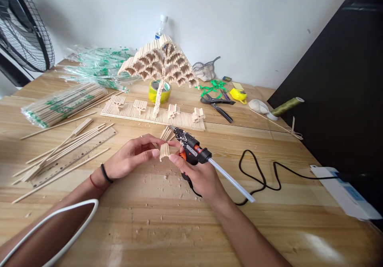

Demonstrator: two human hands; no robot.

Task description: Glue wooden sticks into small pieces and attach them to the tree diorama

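Between my two hands is a small panel of short wooden sticks (164, 151) joined side by side. My left hand (134, 155) pinches its left edge with thumb and fingers. My right hand (200, 175) touches the right edge with its thumb and is closed around the handle of a black and orange glue gun (191, 146); some of its fingers are hidden. A clear glue stick (231, 181) juts from the gun's back. The nozzle points up and left, near a few short sticks (167, 133) just behind the panel.
Behind my hands stands a stick-built parasol (163, 65) on a slatted base (128, 114) with small tables. Loose sticks (72, 143) and a clear ruler (98, 147) lie left. Pliers (220, 107), tape (160, 93), a power cord (263, 183), a power strip (347, 191) and a fan (24, 23) surround them.
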